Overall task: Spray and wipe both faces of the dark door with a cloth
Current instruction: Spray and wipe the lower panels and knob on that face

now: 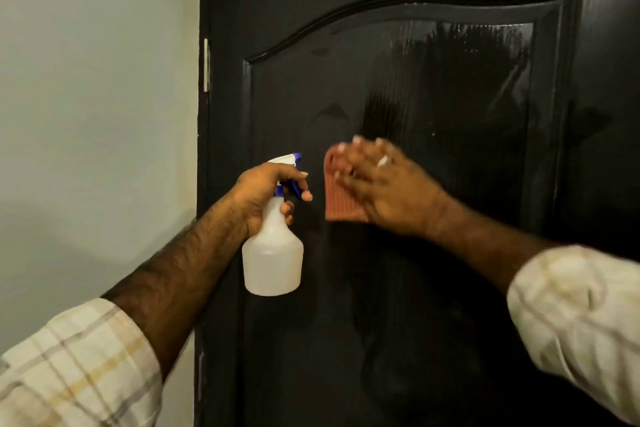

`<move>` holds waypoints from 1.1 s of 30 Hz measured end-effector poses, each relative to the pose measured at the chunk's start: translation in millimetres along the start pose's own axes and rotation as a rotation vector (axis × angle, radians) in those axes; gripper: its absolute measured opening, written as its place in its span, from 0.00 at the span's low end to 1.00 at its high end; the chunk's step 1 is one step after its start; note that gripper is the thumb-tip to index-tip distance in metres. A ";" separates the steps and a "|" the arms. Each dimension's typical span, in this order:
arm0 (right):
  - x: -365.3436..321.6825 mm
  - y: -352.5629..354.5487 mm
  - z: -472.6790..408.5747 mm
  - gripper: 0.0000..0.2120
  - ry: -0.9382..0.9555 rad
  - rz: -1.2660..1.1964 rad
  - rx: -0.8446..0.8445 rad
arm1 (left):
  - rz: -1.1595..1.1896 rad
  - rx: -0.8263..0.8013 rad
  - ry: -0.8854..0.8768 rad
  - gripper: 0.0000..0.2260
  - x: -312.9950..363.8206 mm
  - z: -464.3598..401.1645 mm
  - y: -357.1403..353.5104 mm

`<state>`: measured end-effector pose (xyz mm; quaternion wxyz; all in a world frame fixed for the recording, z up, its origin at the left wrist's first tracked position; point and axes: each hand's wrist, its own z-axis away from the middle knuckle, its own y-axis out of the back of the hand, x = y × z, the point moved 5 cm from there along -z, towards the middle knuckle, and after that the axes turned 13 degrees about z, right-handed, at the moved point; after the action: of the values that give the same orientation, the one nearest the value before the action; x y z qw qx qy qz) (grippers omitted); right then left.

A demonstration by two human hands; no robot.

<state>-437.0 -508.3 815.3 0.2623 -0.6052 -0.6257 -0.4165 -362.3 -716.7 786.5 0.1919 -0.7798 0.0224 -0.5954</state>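
Presently the right hand (384, 184) lies flat, fingers spread, pressing the cloth (341, 199) against the door (433, 114). The grip is not a clench: the cloth is pinned between palm and panel, its left edge and lower corner showing past the fingers. Hand and cloth are blurred, so a wiping stroke is likely in progress.

Left hand (268, 192) is wrapped around the neck of the bottle (273, 253), one finger across the blue trigger. Bottle hangs upright, long axis vertical, nozzle aimed right toward the door, just left of the cloth.

Key relation: the door face stands directly ahead of both hands, its long axis vertical. Cloth sits mid-panel, below the arched moulding. Streaky wet sheen lies up and to the right of the cloth; the panel left of and below it looks duller. Judgement: unwiped area extends mainly downward and left, and the right hand is the nearer one to it. Whether the far face is done cannot be told.

Hinge (206, 66) shows on the door's left edge, beside the wall (97, 97).

Writing: none legible; bottle carries no visible label or brand.
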 end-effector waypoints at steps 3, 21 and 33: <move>110.9 31.2 -55.0 0.37 -0.318 0.057 0.039 | -0.017 0.016 -0.050 0.08 24.8 -9.0 -3.5; 12.2 -3.4 -78.9 0.35 -0.208 0.039 0.094 | -0.033 0.209 -0.051 0.09 15.2 -13.0 103.1; -233.2 -64.3 -134.8 0.30 0.301 -0.043 -0.130 | -0.032 0.103 -0.120 0.09 75.7 -80.0 170.4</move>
<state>-493.2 -741.9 677.5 0.3045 -0.5382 -0.5639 -0.5474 -382.3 -916.2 818.0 0.2233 -0.8036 -0.0323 -0.5508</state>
